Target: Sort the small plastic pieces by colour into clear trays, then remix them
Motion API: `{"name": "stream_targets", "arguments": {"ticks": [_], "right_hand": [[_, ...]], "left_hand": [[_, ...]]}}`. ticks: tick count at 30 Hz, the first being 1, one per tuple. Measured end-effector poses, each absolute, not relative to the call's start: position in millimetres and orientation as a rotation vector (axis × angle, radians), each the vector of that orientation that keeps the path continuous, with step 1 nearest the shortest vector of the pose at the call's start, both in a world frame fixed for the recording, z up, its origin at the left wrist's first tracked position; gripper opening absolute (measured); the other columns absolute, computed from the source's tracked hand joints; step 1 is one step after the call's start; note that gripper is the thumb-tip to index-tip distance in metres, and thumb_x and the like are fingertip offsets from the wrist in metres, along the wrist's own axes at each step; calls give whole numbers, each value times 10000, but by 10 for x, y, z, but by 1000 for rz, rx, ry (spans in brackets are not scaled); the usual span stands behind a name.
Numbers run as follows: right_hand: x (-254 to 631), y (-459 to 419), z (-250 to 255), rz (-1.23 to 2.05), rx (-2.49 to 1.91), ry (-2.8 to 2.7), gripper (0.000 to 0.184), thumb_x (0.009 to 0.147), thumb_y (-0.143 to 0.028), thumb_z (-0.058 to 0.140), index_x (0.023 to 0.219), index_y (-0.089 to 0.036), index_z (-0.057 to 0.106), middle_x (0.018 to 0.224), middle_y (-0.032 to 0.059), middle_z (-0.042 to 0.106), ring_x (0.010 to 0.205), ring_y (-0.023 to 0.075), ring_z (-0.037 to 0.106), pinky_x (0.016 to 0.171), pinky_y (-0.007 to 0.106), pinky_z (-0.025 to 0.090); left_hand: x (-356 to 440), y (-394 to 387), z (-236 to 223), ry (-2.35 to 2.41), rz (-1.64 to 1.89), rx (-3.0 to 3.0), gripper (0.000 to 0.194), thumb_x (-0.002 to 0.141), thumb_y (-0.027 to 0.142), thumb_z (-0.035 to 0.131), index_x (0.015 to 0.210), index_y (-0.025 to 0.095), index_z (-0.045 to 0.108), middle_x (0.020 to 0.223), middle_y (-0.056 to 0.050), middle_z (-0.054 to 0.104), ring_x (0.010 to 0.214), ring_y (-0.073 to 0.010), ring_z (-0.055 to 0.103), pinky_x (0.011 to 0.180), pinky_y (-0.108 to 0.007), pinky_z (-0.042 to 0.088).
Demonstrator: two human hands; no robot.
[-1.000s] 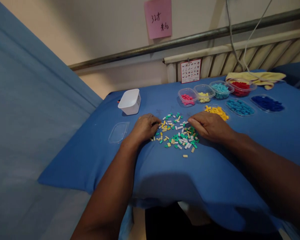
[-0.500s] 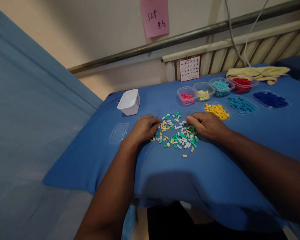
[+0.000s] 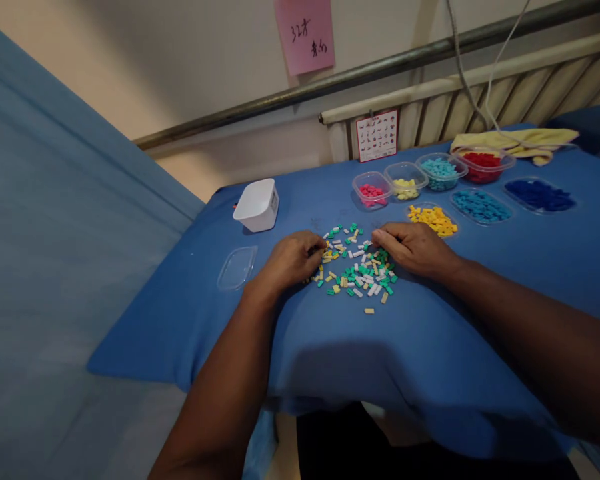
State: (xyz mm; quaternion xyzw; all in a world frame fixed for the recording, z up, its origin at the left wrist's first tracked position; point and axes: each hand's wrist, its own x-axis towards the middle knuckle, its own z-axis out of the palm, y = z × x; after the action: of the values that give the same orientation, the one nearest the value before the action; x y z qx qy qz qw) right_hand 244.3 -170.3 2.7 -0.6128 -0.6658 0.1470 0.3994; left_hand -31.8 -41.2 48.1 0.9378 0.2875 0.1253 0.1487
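Pieces [image 3: 365, 269] in green, white and yellow are spread loosely on blue cloth [image 3: 330, 327] between left hand [image 3: 293, 259] and right hand [image 3: 411, 249], seemingly so each can be reached. Forearms are angled inward, fingers curled; whether anything is pinched (fingertips are largely hidden) cannot be told.

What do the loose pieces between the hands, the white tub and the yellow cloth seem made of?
Small green, white and yellow oblong pieces: likely smooth plastic, given their even colours and regular shapes.
White open square tub: probably opaque plastic with a slight sheen, judging by its thin walls and rounded corners.
Crumpled yellow cloth: soft, matt fabric, from its loose folds; fibre unclear.
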Motion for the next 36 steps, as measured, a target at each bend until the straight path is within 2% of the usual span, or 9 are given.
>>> {"name": "stream_targets", "arguments": {"ticks": [8,16,19,21,23,24,28,33,36], "right_hand": [[2431,-1706,33,370,-1551,-1678,481,1093,-545,505,860,-216,768,711,39,698,700,210,607,672,340,412],[2434,-1711,26,328,-1539,-1690,467,1101,-501,526,786,-218,722,666,14,659,634,189,574,645,342,398],[2397,-1722,55,226,-1452,-1748,372,1098,-434,566,854,-214,741,775,38,735,701,204,649,699,352,473],[2337,-1733,86,115,-1333,-1819,228,1087,-372,615,1061,-213,776,997,78,809,882,239,733,827,377,542],[2257,-1749,124,21,-1221,-1909,221,1086,-323,638,1246,-223,753,1169,104,812,1048,267,751,932,406,565],[2216,-1759,146,-17,-1190,-1952,230,1096,-310,629,1275,-224,745,1189,110,806,1075,271,748,942,412,571],[2110,-1800,241,-122,-1211,-2043,261,1149,-338,548,1217,-219,771,1118,115,790,1018,259,733,887,397,576],[2085,-1821,274,-184,-1347,-2073,317,1167,-343,490,1152,-215,780,1052,115,766,976,258,697,861,398,551],[2103,-1805,248,-194,-1390,-2085,266,1136,-300,515,1125,-199,761,1049,119,751,974,263,685,844,390,533]], "left_hand": [[-360,-249,374,614,319,2835,269,1003,154,588,1136,225,812,1165,-64,809,1102,-238,727,1018,-403,548],[-338,-329,466,715,314,2800,205,968,169,636,1026,226,823,1076,-73,814,1040,-247,722,960,-405,547],[-281,-402,467,791,474,2538,160,958,250,698,1049,212,825,1057,-77,810,987,-231,723,926,-393,559],[-200,-487,462,805,592,2190,215,928,346,778,1075,194,815,1021,-74,805,913,-203,726,852,-352,575],[-99,-590,458,751,647,1854,335,851,407,878,1082,176,802,990,-67,801,855,-174,726,805,-312,581],[-50,-640,458,716,650,1735,387,806,414,923,1078,170,798,985,-65,803,846,-165,730,807,-304,585],[61,-767,458,662,599,1499,521,712,388,1004,1135,166,796,996,-71,821,859,-173,761,843,-314,605],[69,-804,437,694,539,1492,641,808,413,948,1374,178,760,1009,-85,835,760,-146,726,769,-307,588],[76,-791,411,686,512,1562,671,878,460,886,1462,178,713,1050,-106,838,743,-147,715,744,-309,580]]}}
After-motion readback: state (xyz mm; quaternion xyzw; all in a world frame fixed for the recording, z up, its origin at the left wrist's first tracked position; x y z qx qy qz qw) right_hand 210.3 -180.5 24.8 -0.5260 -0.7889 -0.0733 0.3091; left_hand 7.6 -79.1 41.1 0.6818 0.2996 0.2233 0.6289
